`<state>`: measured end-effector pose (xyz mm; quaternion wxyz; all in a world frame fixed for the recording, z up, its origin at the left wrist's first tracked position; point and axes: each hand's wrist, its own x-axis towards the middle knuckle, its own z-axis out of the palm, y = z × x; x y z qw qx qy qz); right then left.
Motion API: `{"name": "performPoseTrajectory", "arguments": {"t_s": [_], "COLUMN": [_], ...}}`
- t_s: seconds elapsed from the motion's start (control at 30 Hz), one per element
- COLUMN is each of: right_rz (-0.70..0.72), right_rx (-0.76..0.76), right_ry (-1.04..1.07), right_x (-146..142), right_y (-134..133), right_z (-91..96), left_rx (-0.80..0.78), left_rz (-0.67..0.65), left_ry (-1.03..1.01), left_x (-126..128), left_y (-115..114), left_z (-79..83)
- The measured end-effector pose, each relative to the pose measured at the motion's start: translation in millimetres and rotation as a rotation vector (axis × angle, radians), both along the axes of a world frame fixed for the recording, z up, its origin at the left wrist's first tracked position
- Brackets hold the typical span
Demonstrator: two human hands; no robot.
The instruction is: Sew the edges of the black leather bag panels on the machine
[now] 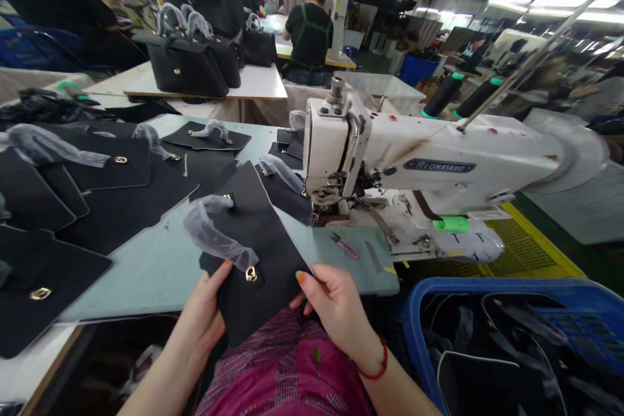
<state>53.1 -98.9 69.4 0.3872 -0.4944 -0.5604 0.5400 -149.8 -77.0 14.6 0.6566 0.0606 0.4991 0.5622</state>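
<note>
A black bag panel (273, 240) is held tilted over the table's front edge, between my two hands. It carries a handle wrapped in clear plastic (207, 234), fixed with gold-coloured buckles. My left hand (207, 309) grips the panel's left side, thumb on top near the handle's lower end. On the right edge, my right hand (331, 302) pinches the panel between thumb and fingers. Behind it stands a white sewing machine (424, 149), and another panel with a wrapped handle (285, 192) lies beside its needle area. Small pink-handled snips (345, 246) rest on the table near my right hand.
More black panels (117, 208) overlap on the pale green table (146, 273) at left. A blue basket (414, 312) of similar pieces stands at lower right. Finished black bags (185, 65) sit on a table behind. A person in a green-strapped apron (309, 32) works farther back.
</note>
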Motion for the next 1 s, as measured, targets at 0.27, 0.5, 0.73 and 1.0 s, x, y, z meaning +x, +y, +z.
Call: {"name": "performPoseTrajectory", "arguments": {"t_s": [0.27, 0.5, 0.73, 1.0], "right_rz": [0.068, 0.048, -0.076, -0.165], "right_rx": [0.353, 0.101, -0.119, -0.093], "right_ry": [-0.446, -0.059, 0.177, 0.178], "right_x": [6.2, -5.8, -7.9, 5.0], "right_y": [-6.1, -9.8, 19.2, 78.2], "right_z": [8.6, -10.0, -37.8, -56.6], "left_rx": [-0.068, 0.008, 0.064, 0.111], "left_rz": [-0.278, -0.446, -0.135, -0.289], "left_ry": [-0.229, -0.467, 0.023, 0.203], "left_x": [47.2, 55.7, 58.8, 65.4], "left_y": [-61.0, -33.4, 30.8, 112.0], "left_z": [-45.2, -8.8, 1.6, -2.5]}}
